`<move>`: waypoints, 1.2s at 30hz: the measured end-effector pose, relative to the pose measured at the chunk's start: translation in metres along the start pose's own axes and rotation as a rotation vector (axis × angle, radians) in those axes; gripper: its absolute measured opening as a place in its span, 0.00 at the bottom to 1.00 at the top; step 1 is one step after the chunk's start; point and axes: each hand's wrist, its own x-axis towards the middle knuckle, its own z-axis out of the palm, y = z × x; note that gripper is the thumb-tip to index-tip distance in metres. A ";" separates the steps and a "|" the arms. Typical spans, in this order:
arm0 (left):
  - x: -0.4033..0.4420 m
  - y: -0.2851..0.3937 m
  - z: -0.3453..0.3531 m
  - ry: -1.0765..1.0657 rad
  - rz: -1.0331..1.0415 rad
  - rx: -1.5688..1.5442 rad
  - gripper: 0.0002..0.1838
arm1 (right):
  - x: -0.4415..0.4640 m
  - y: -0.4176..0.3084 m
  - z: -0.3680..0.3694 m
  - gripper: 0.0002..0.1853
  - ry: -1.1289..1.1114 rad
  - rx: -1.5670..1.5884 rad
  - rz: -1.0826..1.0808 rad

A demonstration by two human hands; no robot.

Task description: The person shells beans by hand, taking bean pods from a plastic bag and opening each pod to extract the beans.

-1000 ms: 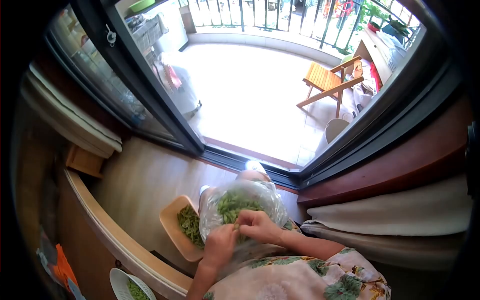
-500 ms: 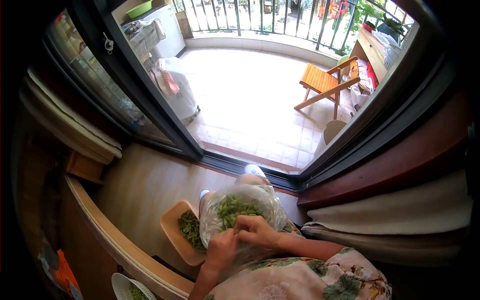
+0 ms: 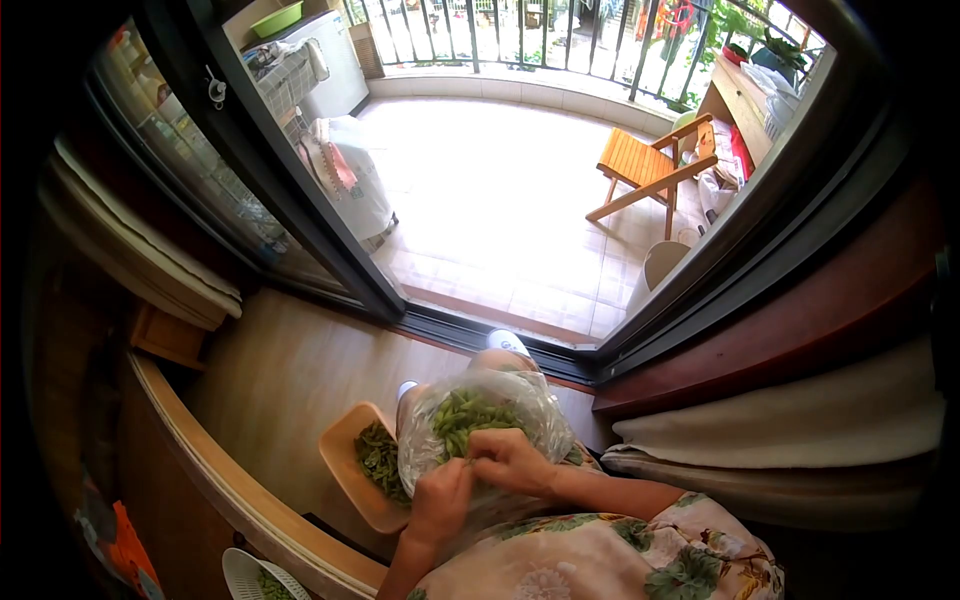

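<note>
Left fingers [image 3: 455, 472] and right fingers [image 3: 488, 445] curl closed (tips obscured) beside pods [image 3: 470, 410].

Lap [image 3: 590, 460] w/ clr plastic bag [image 3: 552, 412], wood-look flr [image 3: 270, 350] w/ tan tub [image 3: 343, 440]

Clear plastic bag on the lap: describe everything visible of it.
The clear plastic bag is thin-looking, crinkled and shiny, its mouth open wide around green pods inside. It rests slumped on the person's lap. The left hand and right hand meet over its near side; whether either touches it cannot be told.
</note>
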 end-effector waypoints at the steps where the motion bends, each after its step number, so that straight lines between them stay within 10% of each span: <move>1: 0.000 0.002 -0.001 0.001 -0.014 -0.030 0.07 | 0.000 0.000 -0.001 0.04 0.008 -0.014 -0.014; 18: 0.005 -0.018 0.014 -0.031 -0.453 -0.884 0.13 | 0.003 -0.013 0.001 0.04 0.017 0.383 0.282; 27: 0.002 -0.023 0.014 -0.087 -0.500 -1.179 0.12 | 0.010 -0.009 0.000 0.07 0.059 -0.470 -0.399; 36: 0.006 -0.021 0.015 -0.064 -0.677 -1.442 0.14 | 0.004 -0.008 0.005 0.02 0.049 0.184 0.167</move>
